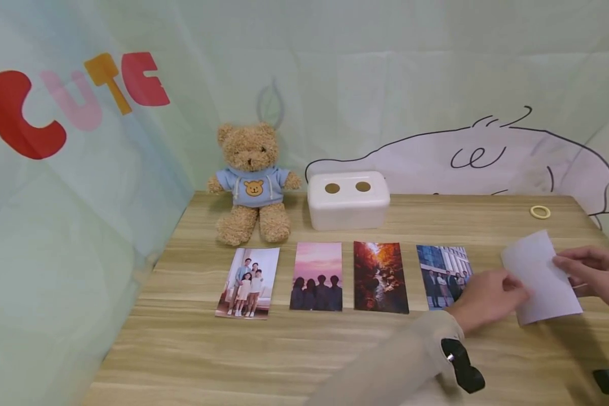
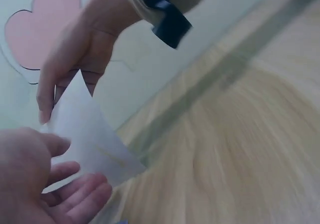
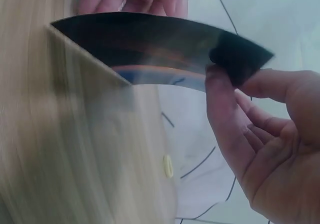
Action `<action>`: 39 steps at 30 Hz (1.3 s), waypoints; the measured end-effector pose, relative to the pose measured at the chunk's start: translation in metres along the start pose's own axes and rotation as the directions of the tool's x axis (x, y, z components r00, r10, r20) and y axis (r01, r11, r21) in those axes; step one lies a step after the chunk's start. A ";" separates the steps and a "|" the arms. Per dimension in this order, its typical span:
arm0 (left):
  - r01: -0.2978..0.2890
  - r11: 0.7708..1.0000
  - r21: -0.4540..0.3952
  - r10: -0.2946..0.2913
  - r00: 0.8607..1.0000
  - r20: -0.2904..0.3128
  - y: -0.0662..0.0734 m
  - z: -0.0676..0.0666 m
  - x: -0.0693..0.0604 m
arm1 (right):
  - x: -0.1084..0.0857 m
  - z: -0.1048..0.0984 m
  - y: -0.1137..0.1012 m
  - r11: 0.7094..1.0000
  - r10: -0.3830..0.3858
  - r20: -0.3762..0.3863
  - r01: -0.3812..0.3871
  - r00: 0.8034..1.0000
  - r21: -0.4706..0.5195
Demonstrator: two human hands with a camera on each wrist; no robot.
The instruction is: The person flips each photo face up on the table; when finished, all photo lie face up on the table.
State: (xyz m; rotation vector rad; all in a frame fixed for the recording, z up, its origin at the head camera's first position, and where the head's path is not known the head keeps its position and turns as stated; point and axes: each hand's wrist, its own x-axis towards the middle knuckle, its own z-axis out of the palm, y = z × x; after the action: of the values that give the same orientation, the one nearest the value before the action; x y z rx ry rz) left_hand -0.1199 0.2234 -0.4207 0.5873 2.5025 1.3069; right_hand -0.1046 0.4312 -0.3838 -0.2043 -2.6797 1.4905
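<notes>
My right hand (image 1: 596, 276) pinches a photo print (image 1: 543, 276) by its right edge, thumb on the white back. The print is lifted and bowed, its white back facing the head camera. Its dark picture side, with an orange and blue band, shows in the right wrist view. By the print's left side is my left hand (image 1: 489, 299), fingers loosely bent, with a gap between thumb and fingers in the left wrist view; whether it touches the print is unclear. That hand partly covers a photo of people in suits (image 1: 442, 273) lying on the table.
Left of it in a row lie an autumn stream photo (image 1: 380, 276), a pink-sky silhouette photo (image 1: 316, 276) and a family photo (image 1: 248, 285). Behind them are a teddy bear (image 1: 254, 189) and a white box (image 1: 349, 211) with two holes. A yellow ring (image 1: 540, 212) lies at the back right.
</notes>
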 end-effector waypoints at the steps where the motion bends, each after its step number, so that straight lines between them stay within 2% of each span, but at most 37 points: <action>1: 0.009 0.998 -0.061 -0.010 1.000 -0.008 0.001 -0.002 -0.001 | -0.001 0.002 -0.004 1.000 -0.007 0.007 0.007 1.000 -0.023; 3: 0.022 0.987 -0.156 -0.027 0.999 -0.031 0.003 -0.004 -0.003 | -0.002 0.005 -0.009 0.998 -0.011 0.028 0.012 1.000 -0.054; 6: 0.037 0.956 -0.290 -0.051 0.998 -0.042 0.009 -0.007 -0.005 | -0.003 0.009 -0.014 0.995 -0.010 0.055 0.015 0.998 -0.103; 9: 0.058 0.905 -0.422 -0.084 0.996 -0.044 0.015 -0.009 -0.007 | -0.003 0.012 -0.019 0.994 0.003 0.078 0.006 0.997 -0.113; 12: 0.074 0.856 -0.512 -0.124 0.990 -0.063 0.018 -0.012 -0.008 | -0.003 0.014 -0.023 0.995 0.015 0.093 -0.006 0.996 -0.104; 18: 0.064 0.799 -0.598 -0.165 0.980 -0.115 0.021 -0.015 -0.009 | -0.002 0.021 -0.026 0.997 -0.012 0.103 0.020 0.995 -0.075; 22: 0.069 0.750 -0.658 -0.188 0.976 -0.112 0.021 -0.019 -0.010 | -0.001 0.026 -0.027 0.996 -0.032 0.109 0.040 0.994 -0.077; 27: 0.075 0.705 -0.705 -0.213 0.971 -0.110 0.019 -0.024 -0.010 | -0.001 0.028 -0.027 0.994 -0.063 0.140 0.075 0.988 -0.082; 32: 0.073 0.671 -0.738 -0.241 0.963 -0.124 0.019 -0.024 -0.010 | -0.001 0.028 -0.025 0.992 -0.100 0.168 0.110 0.981 -0.055; 35: 0.089 0.661 -0.745 -0.269 0.955 -0.124 0.018 -0.024 -0.009 | -0.001 0.029 -0.024 0.991 -0.111 0.182 0.122 0.977 -0.051; 36: 0.098 0.660 -0.745 -0.281 0.952 -0.123 0.018 -0.024 -0.009 | -0.001 0.030 -0.023 0.990 -0.116 0.187 0.128 0.975 -0.055; 39: 0.125 0.678 -0.724 -0.306 0.944 -0.123 0.017 -0.024 -0.008 | 0.000 0.032 -0.022 0.990 -0.103 0.188 0.118 0.977 -0.072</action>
State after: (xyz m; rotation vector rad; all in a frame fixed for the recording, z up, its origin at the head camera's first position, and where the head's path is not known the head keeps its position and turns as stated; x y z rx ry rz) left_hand -0.1183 0.2105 -0.3929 -0.0597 1.8670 2.1496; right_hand -0.1102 0.3929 -0.3821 0.0821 -2.8442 1.4331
